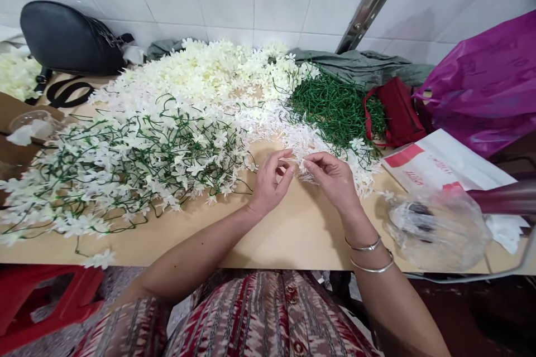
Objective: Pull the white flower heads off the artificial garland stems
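My left hand (271, 181) is held over the table with its thumb and index finger apart, and I see nothing held in it. Close by on the right, my right hand (333, 178) pinches thumb and index finger together; what sits between the tips is too small to make out. Just beyond both hands lies a heap of thin white flower stamens (299, 136). Artificial white flowers on green stems (167, 150) are piled to the left. Behind them spread loose cream flower heads (218, 64), with a mound of green plastic stems (330, 103) at the right.
A black bag (73, 36) stands at the back left. On the right are a red pouch (400, 109), a purple plastic bag (489, 83), a white paper bag (444, 162) and a clear plastic bag (439, 228). A red stool (54, 295) is below the table edge.
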Demonstrator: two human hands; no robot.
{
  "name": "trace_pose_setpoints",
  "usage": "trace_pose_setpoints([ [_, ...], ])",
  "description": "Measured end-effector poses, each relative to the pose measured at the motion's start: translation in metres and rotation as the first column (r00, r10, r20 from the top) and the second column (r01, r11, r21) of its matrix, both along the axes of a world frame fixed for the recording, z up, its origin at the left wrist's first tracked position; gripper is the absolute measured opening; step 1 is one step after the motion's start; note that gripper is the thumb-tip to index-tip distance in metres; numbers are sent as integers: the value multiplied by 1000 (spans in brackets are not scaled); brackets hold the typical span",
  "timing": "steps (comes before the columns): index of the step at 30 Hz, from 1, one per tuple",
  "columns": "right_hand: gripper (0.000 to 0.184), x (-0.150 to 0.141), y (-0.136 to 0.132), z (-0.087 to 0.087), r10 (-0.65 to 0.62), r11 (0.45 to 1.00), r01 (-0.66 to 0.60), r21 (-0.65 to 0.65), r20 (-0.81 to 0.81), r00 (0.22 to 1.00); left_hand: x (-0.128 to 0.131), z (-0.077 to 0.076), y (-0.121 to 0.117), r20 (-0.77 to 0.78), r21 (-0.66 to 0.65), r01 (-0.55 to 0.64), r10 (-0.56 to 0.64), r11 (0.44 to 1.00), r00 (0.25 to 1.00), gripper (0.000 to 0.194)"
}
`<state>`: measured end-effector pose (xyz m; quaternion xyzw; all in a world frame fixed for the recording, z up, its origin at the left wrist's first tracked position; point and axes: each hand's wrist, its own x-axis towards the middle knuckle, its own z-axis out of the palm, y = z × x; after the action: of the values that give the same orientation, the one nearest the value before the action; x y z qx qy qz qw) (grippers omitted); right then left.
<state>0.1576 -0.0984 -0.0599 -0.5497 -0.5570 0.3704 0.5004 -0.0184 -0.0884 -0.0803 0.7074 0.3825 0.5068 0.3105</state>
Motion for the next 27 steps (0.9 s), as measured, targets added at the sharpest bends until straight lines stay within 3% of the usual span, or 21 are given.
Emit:
trace_pose_setpoints([
  [5,24,-3,-1,5,111,987,-117,-109,-59,992,0,1,1,9,-76,37,-37,996,999,17],
  [12,30,11,8,0,61,979,-94,-179,-181,982,-1,3,1,63,-171,20,-10,985,998,16],
  [18,31,9,8,-4,105,945,-203,-259,-346,932,-3,6,2,26,-121,-26,29,992,999,12],
  [21,32,5,6,-2,105,947,-196,-254,-331,938,-4,5,1,7,-129,-14,15,992,1000,12],
  [27,25,0,2,3,103,959,-162,-231,-248,963,-9,0,-1,50,-263,10,3,965,999,13],
])
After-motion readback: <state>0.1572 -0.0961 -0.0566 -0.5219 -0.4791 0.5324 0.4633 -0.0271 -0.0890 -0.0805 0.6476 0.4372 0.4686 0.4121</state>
